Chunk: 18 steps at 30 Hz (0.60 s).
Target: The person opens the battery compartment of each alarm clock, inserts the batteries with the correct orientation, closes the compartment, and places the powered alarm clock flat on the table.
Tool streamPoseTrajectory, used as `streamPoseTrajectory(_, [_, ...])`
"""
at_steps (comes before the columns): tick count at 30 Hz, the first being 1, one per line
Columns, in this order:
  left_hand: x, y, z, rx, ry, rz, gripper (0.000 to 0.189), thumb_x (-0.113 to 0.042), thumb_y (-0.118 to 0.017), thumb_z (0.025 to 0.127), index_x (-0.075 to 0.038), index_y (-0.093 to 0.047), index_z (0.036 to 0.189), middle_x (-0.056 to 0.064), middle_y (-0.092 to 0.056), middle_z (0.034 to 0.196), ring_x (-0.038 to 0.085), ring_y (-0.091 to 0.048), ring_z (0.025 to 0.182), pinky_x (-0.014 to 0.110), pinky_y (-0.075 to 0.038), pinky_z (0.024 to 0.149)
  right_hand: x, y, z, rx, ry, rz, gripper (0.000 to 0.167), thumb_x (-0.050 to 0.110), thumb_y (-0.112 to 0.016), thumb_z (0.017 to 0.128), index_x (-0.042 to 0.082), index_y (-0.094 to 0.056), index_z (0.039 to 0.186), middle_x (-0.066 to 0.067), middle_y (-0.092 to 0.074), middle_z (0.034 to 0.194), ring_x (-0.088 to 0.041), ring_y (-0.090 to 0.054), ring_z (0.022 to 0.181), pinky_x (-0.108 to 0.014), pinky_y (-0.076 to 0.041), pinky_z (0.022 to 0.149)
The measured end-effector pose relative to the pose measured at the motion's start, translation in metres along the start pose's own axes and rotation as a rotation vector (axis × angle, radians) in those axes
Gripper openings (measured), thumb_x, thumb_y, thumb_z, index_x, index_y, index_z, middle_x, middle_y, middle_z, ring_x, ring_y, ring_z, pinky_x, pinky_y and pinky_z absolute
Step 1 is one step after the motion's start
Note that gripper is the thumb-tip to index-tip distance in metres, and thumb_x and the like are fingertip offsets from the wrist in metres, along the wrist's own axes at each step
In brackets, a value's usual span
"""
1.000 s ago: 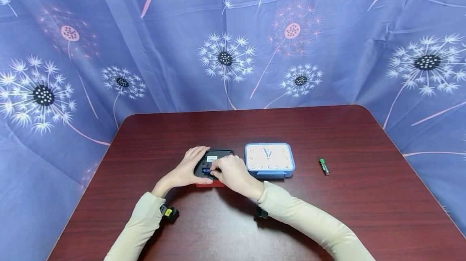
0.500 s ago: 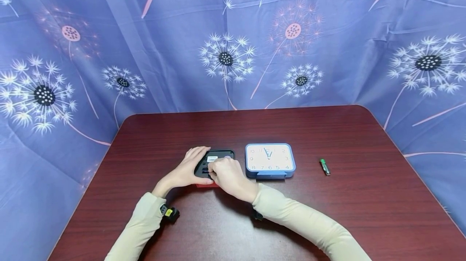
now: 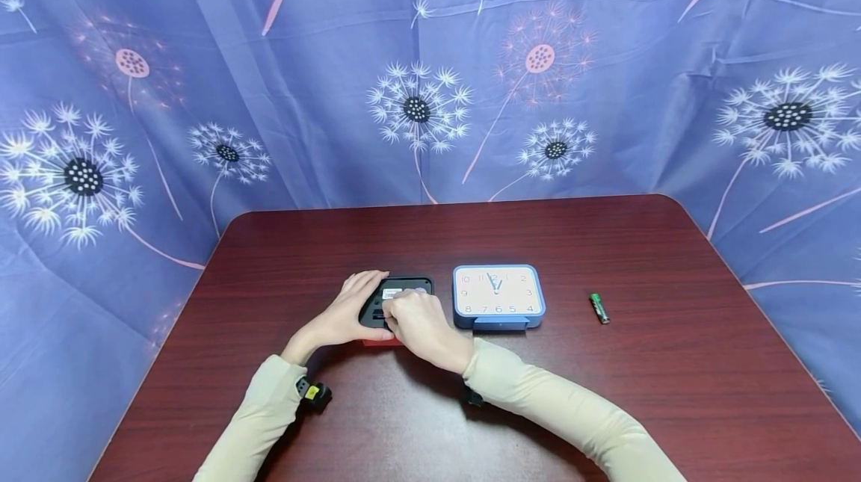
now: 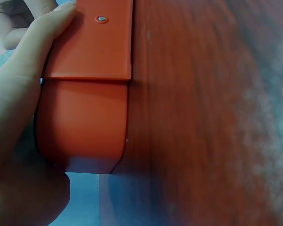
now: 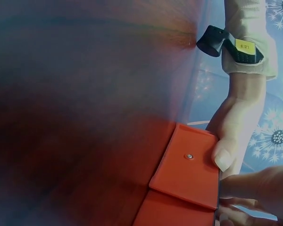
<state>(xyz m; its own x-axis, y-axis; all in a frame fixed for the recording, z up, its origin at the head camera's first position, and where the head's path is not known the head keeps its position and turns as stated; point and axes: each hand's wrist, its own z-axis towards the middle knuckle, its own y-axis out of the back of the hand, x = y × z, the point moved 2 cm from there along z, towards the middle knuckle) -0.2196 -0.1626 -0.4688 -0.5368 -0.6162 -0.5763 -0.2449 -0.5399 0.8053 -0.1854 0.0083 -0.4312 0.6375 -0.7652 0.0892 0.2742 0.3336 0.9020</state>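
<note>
A red clock with a black back (image 3: 412,283) lies back up on the table, a white label and a dark battery slot (image 3: 378,314) showing. My left hand (image 3: 339,312) grips its left end, thumb along the near side and fingers over the far edge. In the left wrist view the clock's red side (image 4: 85,117) stands beside that thumb. Curled fingers of my right hand (image 3: 425,329) are down at the slot. The blue battery they pinched earlier is hidden under them now. The right wrist view shows the red side (image 5: 184,172) and the left thumb.
A blue clock (image 3: 498,291) faces up just right of the right hand. Further right a green battery (image 3: 600,308) lies on the dark red wooden table (image 3: 673,362). Behind the table hangs a blue dandelion-print curtain (image 3: 323,93).
My right hand has shifted slightly left and down over the slot, and the blue battery has gone out of sight. The left hand and the red clock have stayed put.
</note>
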Motion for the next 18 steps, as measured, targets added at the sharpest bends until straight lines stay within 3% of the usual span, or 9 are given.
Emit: streamPoseTrajectory(18, [0.0009,0.0004,0.0007,0.016,0.018,-0.022,0.104,-0.045,-0.082,0.071,-0.002,-0.029,0.15,0.023,-0.032,0.152,0.038,-0.024,0.142,0.061,-0.015,0.114,-0.0014,-0.0007,0.0017,0.068,-0.058,0.061,0.013,0.026,-0.078,0.081,0.022,-0.07,0.071,0.008,-0.066,0.076,-0.014,-0.063,0.078,-0.031,-0.054,0.057])
